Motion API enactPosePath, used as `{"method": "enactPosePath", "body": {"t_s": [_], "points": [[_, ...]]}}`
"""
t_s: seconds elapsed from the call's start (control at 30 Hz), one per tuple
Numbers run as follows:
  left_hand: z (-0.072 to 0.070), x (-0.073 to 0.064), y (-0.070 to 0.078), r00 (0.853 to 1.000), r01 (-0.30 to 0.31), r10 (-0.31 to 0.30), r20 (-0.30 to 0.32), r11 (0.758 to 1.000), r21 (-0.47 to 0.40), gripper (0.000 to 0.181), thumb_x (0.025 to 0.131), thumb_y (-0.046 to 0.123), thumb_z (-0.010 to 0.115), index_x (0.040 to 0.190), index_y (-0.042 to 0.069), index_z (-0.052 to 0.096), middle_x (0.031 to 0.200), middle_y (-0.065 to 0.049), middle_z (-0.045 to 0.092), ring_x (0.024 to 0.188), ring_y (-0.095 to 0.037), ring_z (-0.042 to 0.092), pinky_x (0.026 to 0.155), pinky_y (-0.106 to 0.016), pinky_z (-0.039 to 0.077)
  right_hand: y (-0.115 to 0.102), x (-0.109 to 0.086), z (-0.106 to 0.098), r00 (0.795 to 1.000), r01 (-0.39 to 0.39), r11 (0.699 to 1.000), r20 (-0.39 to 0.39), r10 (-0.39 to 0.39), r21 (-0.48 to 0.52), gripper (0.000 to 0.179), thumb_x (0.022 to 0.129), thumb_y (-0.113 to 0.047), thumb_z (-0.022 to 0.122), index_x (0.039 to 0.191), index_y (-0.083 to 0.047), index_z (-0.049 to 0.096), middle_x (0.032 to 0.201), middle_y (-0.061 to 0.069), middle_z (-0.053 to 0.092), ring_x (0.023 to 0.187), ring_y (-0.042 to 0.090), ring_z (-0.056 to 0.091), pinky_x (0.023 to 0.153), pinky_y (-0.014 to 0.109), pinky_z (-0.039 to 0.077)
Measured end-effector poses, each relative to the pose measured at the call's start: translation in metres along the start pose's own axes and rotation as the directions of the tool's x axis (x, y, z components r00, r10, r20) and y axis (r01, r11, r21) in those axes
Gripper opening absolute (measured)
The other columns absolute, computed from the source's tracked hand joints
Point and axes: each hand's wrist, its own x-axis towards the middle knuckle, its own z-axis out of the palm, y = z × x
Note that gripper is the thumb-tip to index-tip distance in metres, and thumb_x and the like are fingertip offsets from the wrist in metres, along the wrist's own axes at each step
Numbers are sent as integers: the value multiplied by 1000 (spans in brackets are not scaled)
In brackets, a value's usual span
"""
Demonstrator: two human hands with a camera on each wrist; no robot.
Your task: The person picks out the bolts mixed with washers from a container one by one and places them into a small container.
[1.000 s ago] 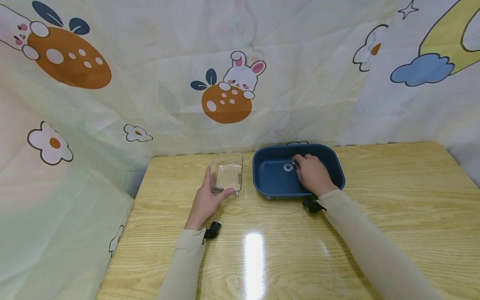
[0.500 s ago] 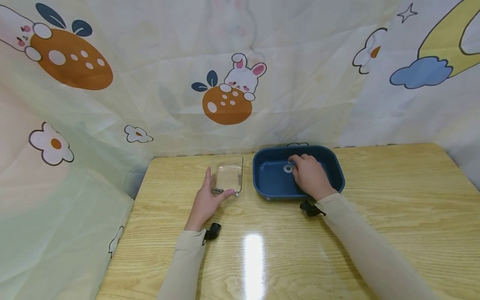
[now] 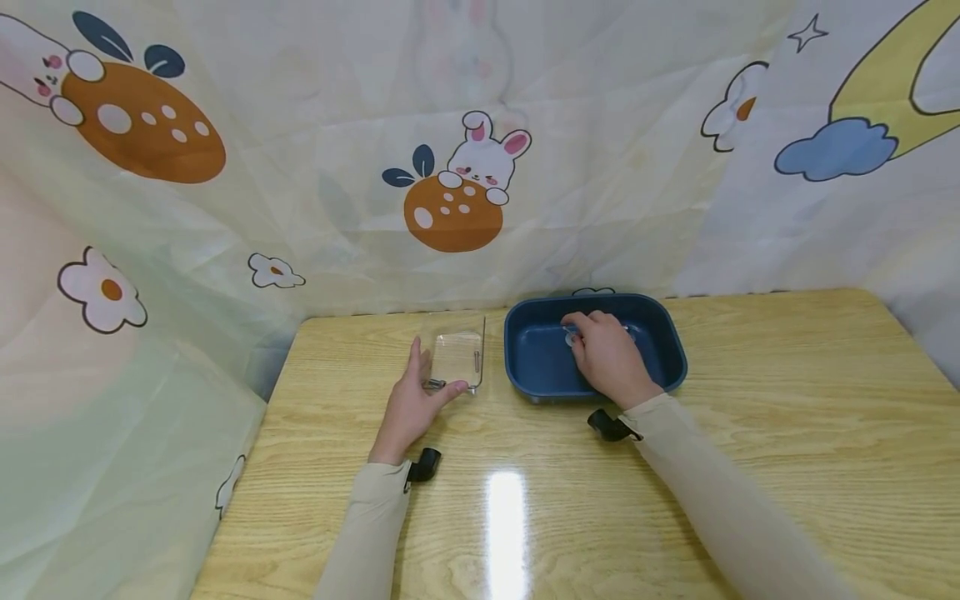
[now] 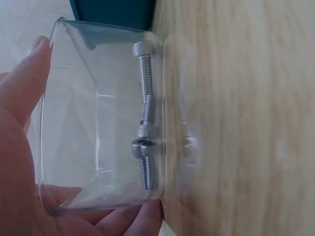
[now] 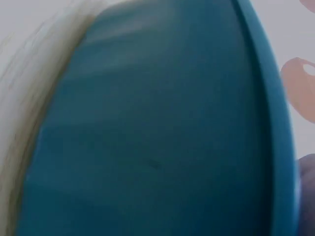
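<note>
My left hand [image 3: 411, 408] grips a clear plastic box [image 3: 457, 354] between thumb and fingers, on the table. In the left wrist view the box [image 4: 98, 118] holds several silver socket-head bolts [image 4: 145, 83] lying along its bottom. My right hand [image 3: 611, 354] reaches over the front rim into the dark blue basin [image 3: 528, 358], pinching a small silvery bolt at its fingertips, mostly hidden by the fingers. Just beneath those fingertips, a pale ring on the basin floor is partly covered. In the right wrist view the basin's outer side [image 5: 157, 123] fills most of the picture.
The wooden table [image 3: 787, 400] meets a printed cloth backdrop [image 3: 600, 167] close behind the basin and box. The basin stands just right of the box, with a narrow gap between. Black wrist cameras [image 3: 425, 464] sit on both sleeves.
My right hand has shifted left inside the basin with the small bolt, covering more of the pale ring. The left hand and clear box have stayed in place.
</note>
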Motion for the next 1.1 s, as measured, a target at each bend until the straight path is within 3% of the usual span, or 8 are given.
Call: {"method": "enactPosePath", "body": {"t_s": [0.3,1.1], "points": [[1,2,-1,1000,1,-1,-3,1000,8,108,75,57,68,146,35,-11,150,-12,26,133,-24,33,106,-45,29,-12,0,5,996,71,997,-57,-70,23,23,89,-8,59,111,-8,63,92,11,61,81,28,54,68,38,47],[0,1,0,1000,2,-2,3,1000,-1,109,75,58,68,146,35,-11,150,-11,26,133,-24,33,105,-45,30,-43,3,17,990,127,990,-70,-122,65,23,89,-9,59,112,-12,64,89,6,58,76,21,51,62,32,44]]}}
